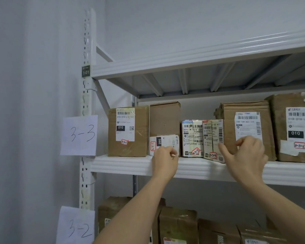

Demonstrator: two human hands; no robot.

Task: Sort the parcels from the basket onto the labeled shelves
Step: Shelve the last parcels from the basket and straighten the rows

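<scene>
The white metal shelf (123, 166) marked by the paper sign "3-3" (79, 135) served as the landmark. On it, nearest the sign, stood a brown box (128, 132) with a red-edged sticker reading 3-3-1. Just beside that box lay a small white parcel (163, 144), low on the shelf board with a taller plain carton (165, 118) behind it. The left hand (164, 162) was at this parcel's lower front corner, fingers curled and pinching its edge.

Further along the shelf from the sign stood two label-covered parcels side by side — one tagged 3-3-3 (192, 138), the next tagged 3-3-4 (213, 140), the latter tilted slightly with its base at the shelf lip. The right hand (245, 155) held the 3-3-4 parcel's far side, thumb on its front edge, fingers bent against the worn carton (245, 120) behind. Below the shelf, a second sign read "3-2" (77, 226).
</scene>
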